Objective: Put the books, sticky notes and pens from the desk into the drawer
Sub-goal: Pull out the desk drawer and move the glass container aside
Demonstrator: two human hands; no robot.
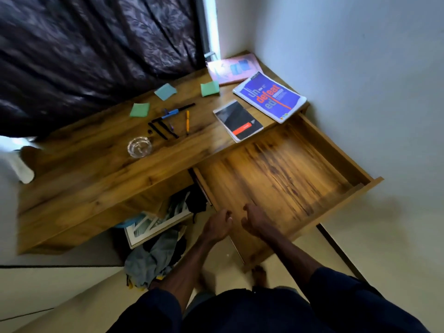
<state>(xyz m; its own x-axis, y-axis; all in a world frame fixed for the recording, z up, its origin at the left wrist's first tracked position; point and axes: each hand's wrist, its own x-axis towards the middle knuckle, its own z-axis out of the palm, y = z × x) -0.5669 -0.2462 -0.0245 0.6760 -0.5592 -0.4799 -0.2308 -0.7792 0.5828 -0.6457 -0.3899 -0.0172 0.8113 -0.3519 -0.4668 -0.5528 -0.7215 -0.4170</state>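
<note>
The wooden drawer [341,150] stands pulled out of the desk [79,179] with nothing inside. On the desk top lie a pink book [231,68], a blue spiral notebook [269,97] and a black notebook with a red label [237,121]. Two green sticky note pads [139,109] [210,88] and a blue one [165,91] lie further left. Several dark and blue pens [165,127] and an orange pen [187,122] sit between them. My left hand [217,227] hovers at the drawer's near left side, fingers loosely curled and holding nothing. My right hand [254,222] is just over the drawer floor, also holding nothing.
A glass ashtray [139,147] sits on the desk near the pens. A dark curtain [96,56] hangs behind the desk and a white wall [360,68] is close on the right. Clothes and papers [156,236] are piled under the desk. My bare feet are on the floor below the drawer.
</note>
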